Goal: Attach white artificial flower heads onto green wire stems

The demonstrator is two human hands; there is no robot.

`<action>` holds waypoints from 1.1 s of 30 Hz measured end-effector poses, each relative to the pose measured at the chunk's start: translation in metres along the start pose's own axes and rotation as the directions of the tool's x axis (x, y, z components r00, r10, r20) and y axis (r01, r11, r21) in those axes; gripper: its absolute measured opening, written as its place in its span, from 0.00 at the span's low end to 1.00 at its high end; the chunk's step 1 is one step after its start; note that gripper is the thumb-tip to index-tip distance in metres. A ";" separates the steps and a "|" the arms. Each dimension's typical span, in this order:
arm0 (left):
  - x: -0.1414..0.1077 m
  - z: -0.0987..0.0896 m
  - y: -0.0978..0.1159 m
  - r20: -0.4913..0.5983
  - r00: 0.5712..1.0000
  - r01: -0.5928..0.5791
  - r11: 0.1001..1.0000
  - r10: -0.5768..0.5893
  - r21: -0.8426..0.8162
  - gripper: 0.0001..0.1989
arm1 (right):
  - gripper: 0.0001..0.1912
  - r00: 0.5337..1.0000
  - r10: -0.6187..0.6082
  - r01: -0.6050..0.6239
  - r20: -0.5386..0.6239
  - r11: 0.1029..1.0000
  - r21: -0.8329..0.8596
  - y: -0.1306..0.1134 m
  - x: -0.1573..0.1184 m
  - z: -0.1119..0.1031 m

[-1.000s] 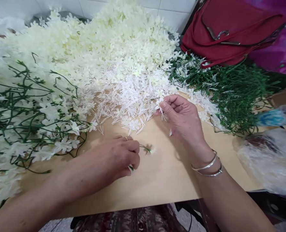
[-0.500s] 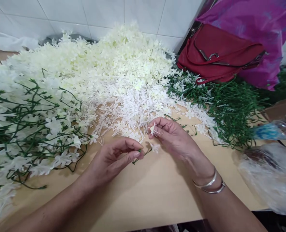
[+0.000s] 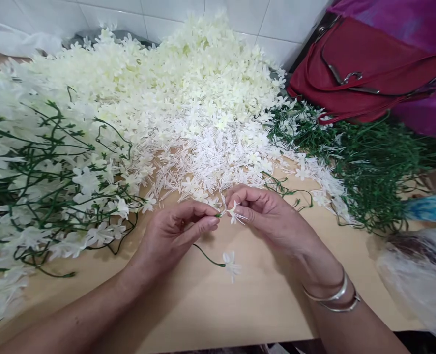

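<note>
With the left hand point(image 3: 181, 226), pinching a green stem point(image 3: 207, 254) near one tip between thumb and forefinger, over the middle of the worktop point(image 3: 188, 307). With the right hand point(image 3: 269, 216), holding a small white artificial flower point(image 3: 234, 212) in a narrow grip, fine stamens pointing outward, base turned towards the stem tip; too small to tell whether touching or just apart. Apparently bearing already, nearer the worktop's near edge, a second white bloom point(image 3: 231, 265) on the same stem; so probably part filled, with at least this tip left to join. Judging by the heap of flowered sprays point(image 3: 55, 167) towards the left edge, well under way. Judging by the mound of loose white blossoms point(image 3: 188, 73) along the far edge, the scattered white stamens point(image 3: 210, 152) before it, and the tangle of green stems point(image 3: 380, 162) towards the far right corner, with plenty left.
</note>
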State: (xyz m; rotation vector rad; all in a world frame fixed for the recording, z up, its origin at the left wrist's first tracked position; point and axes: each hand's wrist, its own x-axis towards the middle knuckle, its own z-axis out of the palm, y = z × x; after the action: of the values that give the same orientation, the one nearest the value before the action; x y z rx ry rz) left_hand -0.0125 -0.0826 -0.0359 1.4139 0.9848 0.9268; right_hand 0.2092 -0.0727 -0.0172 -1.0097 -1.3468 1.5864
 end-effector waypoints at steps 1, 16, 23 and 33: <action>0.000 0.000 0.001 0.000 1.000 -0.001 1.000 0.001 -0.004 0.03 | 0.11 1.000 0.008 -0.008 0.010 1.000 0.001 0.000 0.000 0.000; -0.002 0.001 -0.008 0.035 0.997 -0.069 0.997 0.068 0.019 0.03 | 0.11 0.992 0.125 -0.125 0.005 0.992 -0.003 0.000 -0.001 0.002; 0.000 0.001 -0.002 0.073 0.997 -0.043 0.998 0.039 0.044 0.04 | 0.11 0.984 0.168 -0.167 0.056 0.986 -0.025 -0.002 -0.002 -0.003; 0.000 0.000 -0.001 0.091 0.996 -0.032 0.994 0.023 0.105 0.04 | 0.11 0.985 0.154 -0.154 0.073 0.988 -0.004 -0.003 -0.002 -0.004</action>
State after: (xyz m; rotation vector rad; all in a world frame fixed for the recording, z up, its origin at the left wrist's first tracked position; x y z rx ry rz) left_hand -0.0123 -0.0827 -0.0368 1.5487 0.9612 0.8336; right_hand 0.2137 -0.0732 -0.0142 -1.0867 -1.3434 1.7540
